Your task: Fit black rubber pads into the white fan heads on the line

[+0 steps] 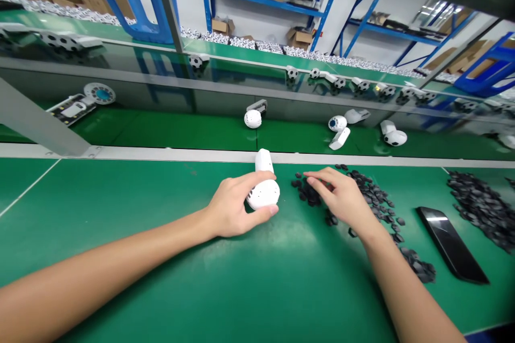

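Note:
On the green bench lies a white security camera housing with a rounded head and a narrower stem pointing away from me. My left hand grips the head from its left side, the thumb along the near edge and the fingers across the top. Small black caps lie in a loose pile to the right of the housing. Over that pile is my right hand, palm down, with thumb and forefinger nearly together. Whatever is between those fingertips is too small to make out.
A dark smartphone lies at the right, beside a larger heap of black pieces. Past the bench's pale rail, a lower green conveyor carries several white camera units. A grey metal post rises at the left.

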